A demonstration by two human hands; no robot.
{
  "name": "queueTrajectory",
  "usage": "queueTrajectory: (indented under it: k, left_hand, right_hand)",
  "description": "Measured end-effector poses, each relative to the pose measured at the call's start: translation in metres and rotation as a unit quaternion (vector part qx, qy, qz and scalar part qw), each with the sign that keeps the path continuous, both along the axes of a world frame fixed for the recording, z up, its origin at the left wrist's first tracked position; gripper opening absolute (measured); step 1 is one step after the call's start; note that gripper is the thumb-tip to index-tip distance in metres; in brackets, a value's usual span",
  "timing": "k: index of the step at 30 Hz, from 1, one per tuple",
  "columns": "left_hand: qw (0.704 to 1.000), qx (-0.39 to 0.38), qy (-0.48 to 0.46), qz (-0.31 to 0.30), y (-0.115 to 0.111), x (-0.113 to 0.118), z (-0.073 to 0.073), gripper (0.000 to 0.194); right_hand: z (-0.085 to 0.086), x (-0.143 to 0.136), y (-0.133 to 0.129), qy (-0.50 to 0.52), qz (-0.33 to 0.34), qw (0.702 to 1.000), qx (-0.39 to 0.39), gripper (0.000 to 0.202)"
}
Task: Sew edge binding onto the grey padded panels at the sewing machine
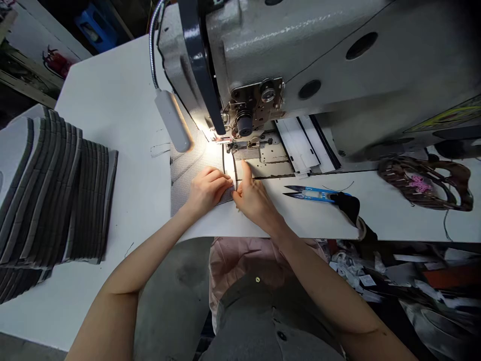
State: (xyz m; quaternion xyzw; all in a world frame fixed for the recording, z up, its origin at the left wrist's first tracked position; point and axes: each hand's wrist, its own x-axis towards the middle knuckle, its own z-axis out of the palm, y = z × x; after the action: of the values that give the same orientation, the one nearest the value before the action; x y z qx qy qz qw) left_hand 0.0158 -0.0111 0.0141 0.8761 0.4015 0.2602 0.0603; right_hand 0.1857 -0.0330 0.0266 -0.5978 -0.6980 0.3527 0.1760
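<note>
A grey woven fabric panel (184, 175) lies on the table under the sewing machine's needle area (229, 143), lit by the lamp. A narrow white strip (229, 168) runs along its right edge. My left hand (209, 189) rests on the panel, its fingers closed together at that edge. Beside it, my right hand (255, 200) holds the edge near its thumb tip, with the index finger reaching forward beside the strip. The fingertips of both hands are close together, just in front of the presser foot. What lies beneath the fingers is hidden.
A tall stack of grey padded pieces (56, 185) stands at left. The lamp (173, 120) hangs low beside the machine head (300, 60). White strips (300, 143) lie on the machine bed. Blue-handled thread snips (313, 194) and a brown hair clip (424, 183) are at right.
</note>
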Motion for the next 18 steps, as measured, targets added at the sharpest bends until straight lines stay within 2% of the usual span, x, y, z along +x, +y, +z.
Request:
queueTrajectory:
  k: [3,5,8,10,11,14,18]
  left_hand:
    - [1.0,0.017,-0.003,0.002,-0.001,0.002,-0.001,0.023]
    - [0.999,0.031,0.007,0.001,-0.002,0.003,-0.001,0.023]
    - [0.998,0.048,0.033,-0.009,-0.004,0.002,0.0,0.025]
    - [0.997,0.049,0.05,-0.032,-0.005,0.0,0.003,0.026]
    - [0.996,0.05,0.054,-0.047,-0.006,-0.001,0.004,0.027]
    - [0.994,0.056,0.05,-0.083,-0.007,-0.004,0.007,0.028]
    - [0.993,0.057,0.038,-0.097,-0.006,-0.007,0.007,0.029]
  right_hand:
    - [0.005,0.0,-0.002,-0.06,0.009,0.998,-0.023,0.076]
    - [0.005,0.0,-0.005,-0.099,-0.004,0.995,-0.02,0.068]
    - [0.001,0.0,-0.015,-0.137,-0.022,0.99,0.023,0.039]
    - [-0.004,0.001,-0.021,-0.152,-0.006,0.985,0.078,0.018]
    - [-0.007,0.003,-0.024,-0.16,0.013,0.981,0.112,0.014]
    - [-0.016,0.01,-0.029,-0.175,0.082,0.958,0.214,0.026]
    - [-0.022,0.019,-0.029,-0.169,0.131,0.927,0.307,0.029]
